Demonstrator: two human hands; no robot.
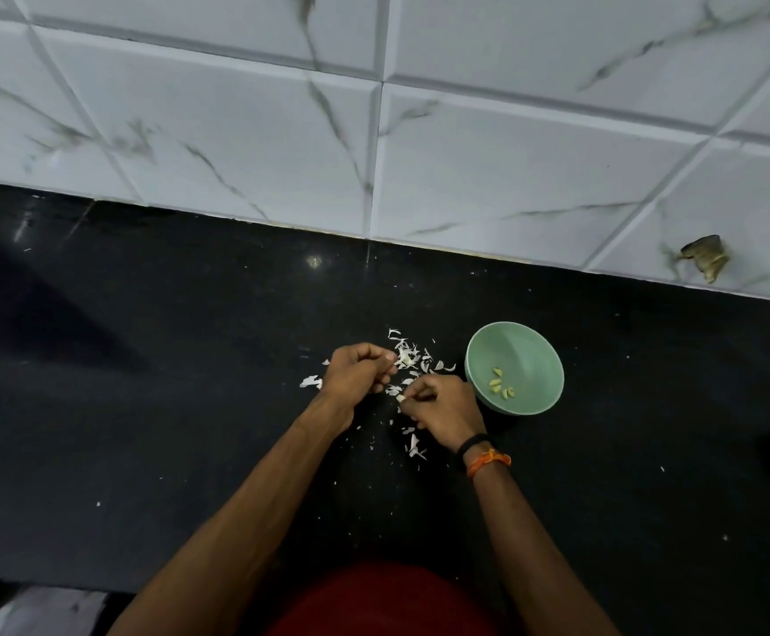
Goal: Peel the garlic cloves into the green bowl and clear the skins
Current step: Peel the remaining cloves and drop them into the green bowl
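Counter (pixel 144 406): runs left to right, bearing everything listed; tiled wall (pixel 236 130) stands behind its far edge.

Bowl (pixel 514 367): on the counter, right of centre. Peeled cloves (pixel 501 386) lie in its bottom, toward the near side.

Garlic skins (pixel 408 355): heap on the counter just left of the bowl; scraps trail nearer and leftward from it.

Left hand (pixel 358 371): over the left edge of the heap, fingertips at the pile.

Right hand (pixel 443 408): near and right of the left hand, just beside the bowl's left wall, pinching a clove (pixel 401 398) at its left side.

Two wristbands (pixel 482 452): on the right wrist, nearer than the bowl.
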